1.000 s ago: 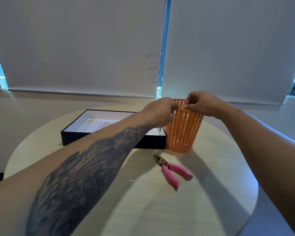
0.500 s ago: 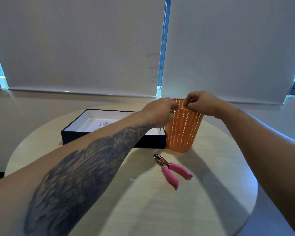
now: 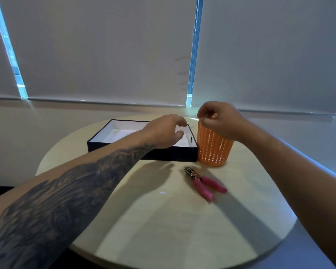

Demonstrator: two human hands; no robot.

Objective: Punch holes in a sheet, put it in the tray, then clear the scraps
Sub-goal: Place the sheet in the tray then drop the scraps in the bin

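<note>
A tattooed left forearm (image 3: 52,206) crosses the round pale bench (image 3: 163,220) from the lower left corner toward the far side. Beyond it sits a shallow black tray (image 3: 175,155) with a white lining, near the back edge of the bench; a light sheet (image 3: 122,133) lies flat inside it, partly hidden by the arm. The left hand (image 3: 163,131) hovers over the right part of the tray, fingers loosely spread and slightly curled, gripping nothing that can be made out; it is somewhat blurred.

On the bare bench in front of the tray, a tiny pale scrap (image 3: 163,192) lies alone. To its right lies a hole punch (image 3: 203,183) shaped like pliers, with a metal head pointing toward the tray and two pink handles splayed toward the viewer.

Just right of the tray, touching or almost touching its corner, stands an upright orange perforated basket (image 3: 213,150). The right hand (image 3: 219,119) is above the basket's rim, fingers drawn together in a pinch; whether anything is between the fingertips cannot be told. The right forearm (image 3: 299,171) runs off to the lower right. Behind the bench, pale roller blinds (image 3: 105,51) cover the windows.
</note>
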